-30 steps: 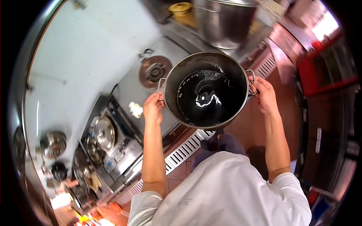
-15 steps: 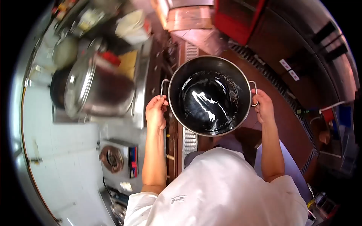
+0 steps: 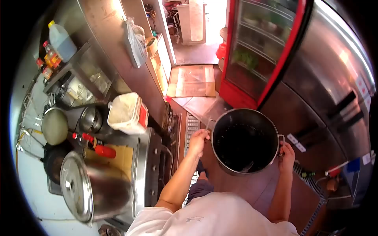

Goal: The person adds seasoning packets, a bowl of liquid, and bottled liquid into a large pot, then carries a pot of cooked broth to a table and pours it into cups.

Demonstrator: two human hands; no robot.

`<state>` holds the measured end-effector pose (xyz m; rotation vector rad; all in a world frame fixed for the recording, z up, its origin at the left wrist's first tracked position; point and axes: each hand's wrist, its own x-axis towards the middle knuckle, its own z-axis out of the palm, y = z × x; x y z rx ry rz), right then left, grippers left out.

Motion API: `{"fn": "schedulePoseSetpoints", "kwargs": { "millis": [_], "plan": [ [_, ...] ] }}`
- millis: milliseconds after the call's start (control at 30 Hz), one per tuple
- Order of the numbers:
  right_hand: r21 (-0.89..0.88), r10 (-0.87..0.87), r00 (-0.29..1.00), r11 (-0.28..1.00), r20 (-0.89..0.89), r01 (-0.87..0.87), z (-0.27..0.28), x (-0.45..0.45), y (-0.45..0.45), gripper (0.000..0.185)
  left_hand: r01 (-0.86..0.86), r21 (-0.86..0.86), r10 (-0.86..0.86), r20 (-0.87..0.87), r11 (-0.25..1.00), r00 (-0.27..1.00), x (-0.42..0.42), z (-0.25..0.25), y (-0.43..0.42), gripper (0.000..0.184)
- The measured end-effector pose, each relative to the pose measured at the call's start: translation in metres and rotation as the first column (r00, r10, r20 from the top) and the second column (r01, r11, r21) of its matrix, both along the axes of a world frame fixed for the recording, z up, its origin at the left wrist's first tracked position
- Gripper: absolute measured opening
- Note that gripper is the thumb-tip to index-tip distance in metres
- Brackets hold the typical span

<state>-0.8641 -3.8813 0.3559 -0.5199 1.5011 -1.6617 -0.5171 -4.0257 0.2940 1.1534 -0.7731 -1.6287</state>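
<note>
A large two-handled cooking pot [image 3: 245,141], dark inside with a metal rim, hangs in front of me above the floor. A few small bright specks show on its dark inner surface; I cannot tell how much liquid is in it. My left hand [image 3: 199,141] is closed around the loop handle on the pot's left side. On the opposite side, my right hand [image 3: 287,156] grips the other handle, with its fingers curled and partly hidden.
To the left, a lidded steel stockpot [image 3: 106,188] stands on the counter near red squeeze bottles [image 3: 104,151] and a white bucket [image 3: 128,114]. A red-framed glass fridge [image 3: 256,59] and steel cabinets [image 3: 330,102] line the right. Cardboard [image 3: 193,80] lies on the floor ahead.
The view has turned and lifted, showing the doorway and fridge. The pot is now lower and further right in view, still held by both hands; the glare inside it has faded.
</note>
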Motion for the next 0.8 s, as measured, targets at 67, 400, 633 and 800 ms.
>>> {"fn": "schedulePoseSetpoints", "kwargs": {
  "millis": [67, 400, 633, 800],
  "plan": [
    [0.039, -0.034, 0.999, 0.999, -0.006, 0.035, -0.001, 0.005, -0.063, 0.02, 0.018, 0.035, -0.018, -0.018, 0.999, 1.0, 0.001, 0.001, -0.064, 0.011],
    [0.012, -0.055, 0.996, 0.998, 0.065, 0.055, -0.015, 0.029, -0.434, 0.021, -0.073, 0.014, 0.073, 0.013, 0.997, 0.997, 0.038, 0.04, -0.413, 0.01],
    [-0.067, 0.251, 0.968, 0.966, 0.023, -0.249, -0.024, 0.049, -0.771, 0.02, -0.265, -0.085, 0.277, 0.175, 0.96, 0.945, 0.092, 0.046, -0.639, 0.01],
    [-0.095, 0.447, 0.892, 0.887, -0.073, -0.452, -0.012, 0.082, -1.03, 0.02, -0.494, -0.066, 0.498, 0.093, 0.867, 0.862, 0.111, 0.073, -0.792, 0.013]
  ]
}}
